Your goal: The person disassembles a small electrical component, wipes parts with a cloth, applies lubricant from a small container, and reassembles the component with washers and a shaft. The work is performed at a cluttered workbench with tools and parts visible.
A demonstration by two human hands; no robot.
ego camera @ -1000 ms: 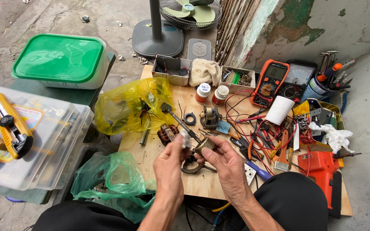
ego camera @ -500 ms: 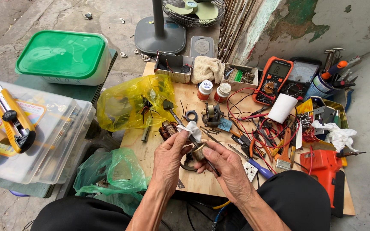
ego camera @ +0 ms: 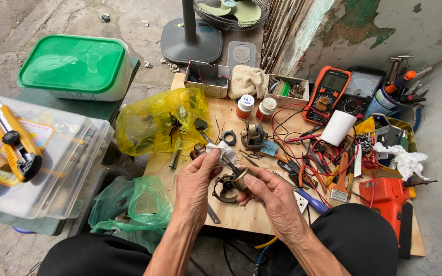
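Centrally | 2 hands [ego camera: 231,186] gripping rotor [ego camera: 239,179] | board [ego camera: 241,214] edge near

One head-worn camera looks steeply down, close over the wooden board [ego camera: 241,214], probably from a seated person.

bare board [ego camera: 241,214] lies open below the hands; a yellow bag [ego camera: 162,122] blocks the left; tangled red leads [ego camera: 328,153] and tools crowd the right (boxes [ego camera: 208,79] wall the far edge).
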